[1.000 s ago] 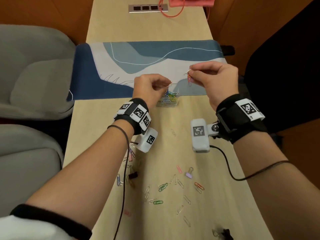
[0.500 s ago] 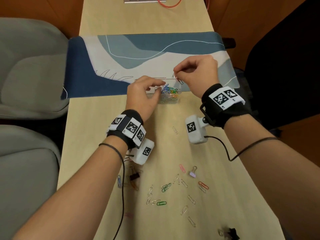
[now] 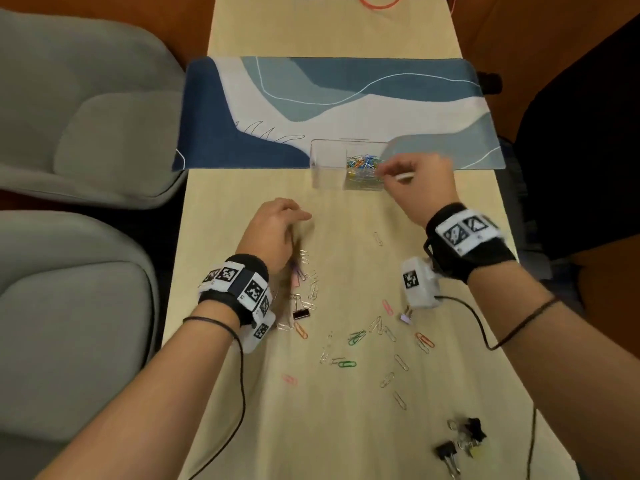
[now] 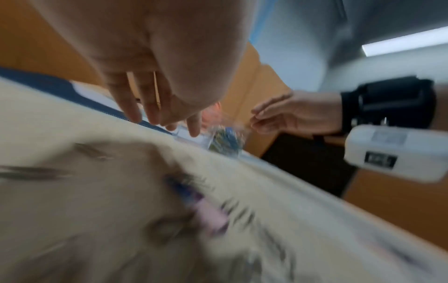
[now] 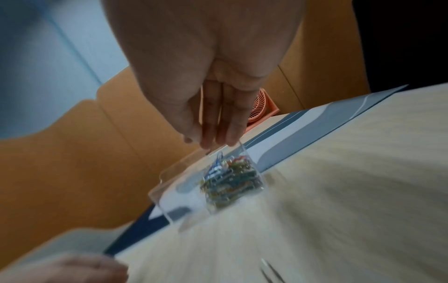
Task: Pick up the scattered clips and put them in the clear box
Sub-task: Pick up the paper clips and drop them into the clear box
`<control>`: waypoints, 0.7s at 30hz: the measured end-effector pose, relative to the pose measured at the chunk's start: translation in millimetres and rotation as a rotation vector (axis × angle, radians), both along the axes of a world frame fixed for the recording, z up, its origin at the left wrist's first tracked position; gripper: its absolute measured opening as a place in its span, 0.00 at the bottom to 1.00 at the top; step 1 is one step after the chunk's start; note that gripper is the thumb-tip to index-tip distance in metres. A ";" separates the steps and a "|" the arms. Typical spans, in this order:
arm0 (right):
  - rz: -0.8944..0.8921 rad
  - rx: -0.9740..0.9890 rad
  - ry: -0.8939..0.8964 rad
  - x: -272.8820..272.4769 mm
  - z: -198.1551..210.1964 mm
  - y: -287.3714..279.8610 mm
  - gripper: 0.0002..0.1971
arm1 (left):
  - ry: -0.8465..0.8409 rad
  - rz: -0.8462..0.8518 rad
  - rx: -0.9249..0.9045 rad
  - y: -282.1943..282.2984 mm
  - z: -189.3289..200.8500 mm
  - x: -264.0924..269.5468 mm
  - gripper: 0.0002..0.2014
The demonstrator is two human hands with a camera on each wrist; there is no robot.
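The clear box [image 3: 325, 174] stands at the mat's near edge, its right compartment full of coloured clips [image 3: 363, 164]. My right hand [image 3: 381, 173] hovers at the box's right end. In the right wrist view its straight fingers [image 5: 208, 142] point down at the box corner [image 5: 169, 191] above the clip pile [image 5: 230, 180], with nothing seen between them. My left hand [image 3: 298, 223] is blurred, low over the table and well short of the box, its fingers [image 4: 164, 122] relaxed and empty. Scattered clips lie nearer me: a green one [image 3: 347, 364], a pink one [image 3: 388, 307], a black binder clip [image 3: 300, 313].
A blue and white mat [image 3: 346, 98] crosses the narrow wooden table behind the box. Grey chairs [image 3: 86, 133] flank the left edge. More black binder clips [image 3: 464, 438] lie near the front right. Cables trail from both wrists. An orange fan [image 5: 263, 107] stands at the far end.
My left hand has drawn back from the box toward the scattered clips. My right hand has dropped to the box's right end, and the red clip it pinched no longer shows.
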State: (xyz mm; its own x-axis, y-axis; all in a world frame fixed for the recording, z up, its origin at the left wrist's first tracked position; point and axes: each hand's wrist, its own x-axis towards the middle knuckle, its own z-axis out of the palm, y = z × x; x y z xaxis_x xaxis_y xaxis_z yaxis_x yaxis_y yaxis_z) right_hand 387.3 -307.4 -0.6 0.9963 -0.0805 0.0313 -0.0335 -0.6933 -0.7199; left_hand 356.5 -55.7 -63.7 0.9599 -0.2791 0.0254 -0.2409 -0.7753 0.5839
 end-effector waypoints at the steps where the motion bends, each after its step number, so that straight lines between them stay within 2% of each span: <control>1: 0.042 -0.098 0.043 -10.8 -7.8 0.7 0.11 | 0.008 -0.067 0.081 3.2 -0.5 -6.3 0.25; 4: 0.208 -0.377 0.273 -43.9 -33.1 8.1 0.17 | 0.119 -0.196 0.219 11.6 -2.2 -29.4 0.28; 7: 0.308 -0.540 0.349 -82.6 -44.6 22.3 0.20 | 0.153 -0.219 0.276 19.3 -3.2 -51.5 0.30; 11: 0.342 -0.662 0.300 -137.6 -48.8 44.9 0.26 | 0.163 -0.218 0.306 27.6 -5.6 -82.9 0.30; 14: 0.382 -0.701 0.241 -173.8 -48.9 57.8 0.28 | 0.278 -0.114 0.295 32.0 -3.9 -109.3 0.29; 16: 0.422 -0.695 0.251 -196.3 -47.8 63.8 0.31 | 0.306 -0.047 0.254 35.6 -2.9 -128.9 0.25; 18: 0.445 -0.684 0.260 -214.6 -48.3 69.1 0.33 | 0.228 -0.009 0.222 38.7 0.1 -148.7 0.19; 21: 0.464 -0.713 0.252 -232.6 -52.1 77.2 0.26 | 0.096 0.026 0.202 40.2 4.3 -172.8 0.12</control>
